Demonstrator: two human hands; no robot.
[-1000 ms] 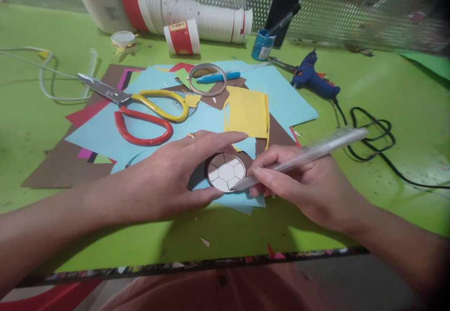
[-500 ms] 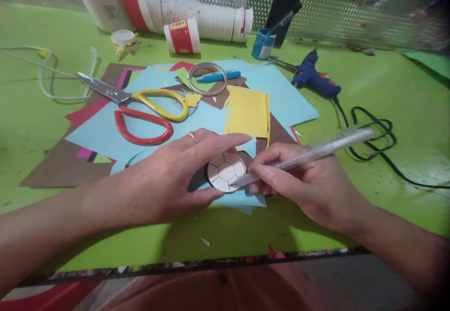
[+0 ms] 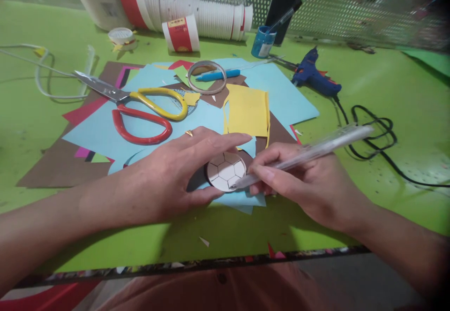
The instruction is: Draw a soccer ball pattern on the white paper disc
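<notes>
A small white paper disc (image 3: 225, 171) with a hexagon football pattern lies on light blue paper (image 3: 105, 132) near the table's front edge. My left hand (image 3: 176, 175) lies over its left side, fingers stretched flat, pinning it down. My right hand (image 3: 298, 184) pinches a clear pen (image 3: 309, 151), whose tip rests on the disc's lower right edge. A ring shows on a left finger.
Red-and-yellow scissors (image 3: 140, 109), a tape ring (image 3: 206, 77), a blue marker (image 3: 218, 74) and yellow paper (image 3: 248, 111) lie on stacked coloured sheets. Behind stand paper cups (image 3: 197, 18), a blue paint pot (image 3: 263, 42) and a blue glue gun (image 3: 312, 76) with its black cable (image 3: 372, 132).
The pen tip has shifted slightly along the disc's lower right edge. Both hands otherwise stay where they were.
</notes>
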